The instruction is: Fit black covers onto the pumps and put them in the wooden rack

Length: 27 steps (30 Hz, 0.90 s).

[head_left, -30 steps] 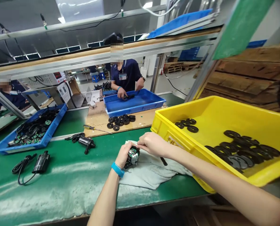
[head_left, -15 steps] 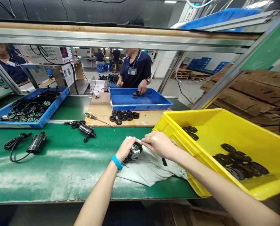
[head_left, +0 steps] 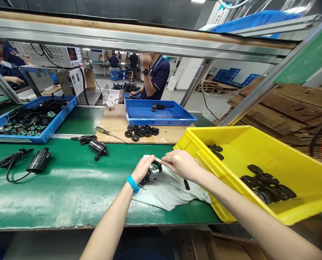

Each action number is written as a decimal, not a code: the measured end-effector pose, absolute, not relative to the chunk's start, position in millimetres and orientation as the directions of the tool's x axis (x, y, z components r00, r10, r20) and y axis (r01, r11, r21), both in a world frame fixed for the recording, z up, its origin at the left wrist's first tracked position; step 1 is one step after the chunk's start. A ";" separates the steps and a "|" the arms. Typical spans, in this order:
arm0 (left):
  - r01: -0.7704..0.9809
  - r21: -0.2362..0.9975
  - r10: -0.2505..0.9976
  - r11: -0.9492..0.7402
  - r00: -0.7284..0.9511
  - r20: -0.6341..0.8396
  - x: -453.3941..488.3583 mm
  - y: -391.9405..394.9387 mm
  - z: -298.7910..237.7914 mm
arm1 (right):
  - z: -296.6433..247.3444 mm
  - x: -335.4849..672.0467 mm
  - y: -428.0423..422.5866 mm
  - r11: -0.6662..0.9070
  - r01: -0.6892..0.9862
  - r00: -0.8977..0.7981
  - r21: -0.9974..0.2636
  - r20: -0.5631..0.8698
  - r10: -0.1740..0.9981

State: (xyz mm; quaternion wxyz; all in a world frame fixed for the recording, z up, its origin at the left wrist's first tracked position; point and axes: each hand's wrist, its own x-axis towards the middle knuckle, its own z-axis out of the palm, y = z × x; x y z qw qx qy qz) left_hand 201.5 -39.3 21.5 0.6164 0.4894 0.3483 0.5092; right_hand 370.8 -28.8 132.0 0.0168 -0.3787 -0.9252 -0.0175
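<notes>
Right now the open pump housing (head_left: 153,174) sits on a crumpled pale cloth (head_left: 166,200) near the front of the green bench (head_left: 69,202), its open end, with a green circuit board inside, facing up towards the head camera. Its long axis runs from that end down and to the left; how steeply it tilts, I cannot tell. The left hand (head_left: 143,169) is closed around its left side, thumb by the rim. The right hand (head_left: 181,164) has thumb and forefinger drawn together at the rim's right side, though I cannot tell what, if anything, they pinch. A black cable plug (head_left: 186,184) lies on the cloth below that hand. Further left on the bench lie two black pumps with cables, the nearer one (head_left: 39,160) and the farther one (head_left: 98,148). Beyond, a yellow-and-black screwdriver (head_left: 103,130) and black rings (head_left: 141,131) rest on a brown board (head_left: 113,117), with a blue tray (head_left: 161,121) behind them. A yellow bin (head_left: 279,144) holding more rings stands at the right. Across the bench, a co-worker in a dark shirt (head_left: 161,76) has one hand raised to the face.
</notes>
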 end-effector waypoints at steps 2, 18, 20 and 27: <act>-0.284 0.959 0.970 -0.011 0.232 0.079 201.0 -39.3 21.6 | 132.4 370.7 -28.5 0.713 0.702 -0.712 0.004 0.041 0.701; 0.453 0.861 0.947 -0.233 -0.094 0.306 153.9 22.1 18.7 | 136.6 371.7 -27.3 0.690 0.723 -0.690 -0.022 0.001 0.724; 0.572 0.780 0.934 -0.254 -0.064 0.352 148.4 35.8 18.8 | 137.5 371.8 -28.2 0.688 0.726 -0.688 -0.019 -0.008 0.726; 0.746 0.591 0.924 -0.307 0.084 0.373 154.1 59.9 13.3 | 138.4 374.0 -30.9 0.689 0.725 -0.689 -0.023 -0.005 0.725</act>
